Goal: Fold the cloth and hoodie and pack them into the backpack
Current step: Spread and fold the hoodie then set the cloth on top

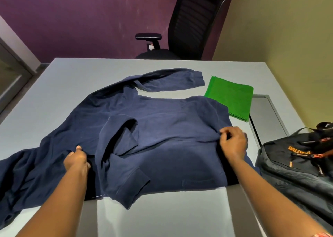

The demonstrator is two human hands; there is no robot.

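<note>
hoodie (162, 128) | both hands' fingers pinch its fabric | backpack (292, 164) lettering orange, partly legible "WILD"

A pale grey tabletop (75, 78) fills the view. Behind its far edge stands a black chair (191, 24) with one armrest (148, 36) showing, against a purple wall (81, 16) that meets a yellowish wall (281, 29).

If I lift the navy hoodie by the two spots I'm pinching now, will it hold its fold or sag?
Probably sag. The hoodie lies limp and creased, so it looks floppy. The left hand and right hand pinch only its edges, so the middle would likely droop. One sleeve lies loose toward the green cloth and would likely dangle.
</note>
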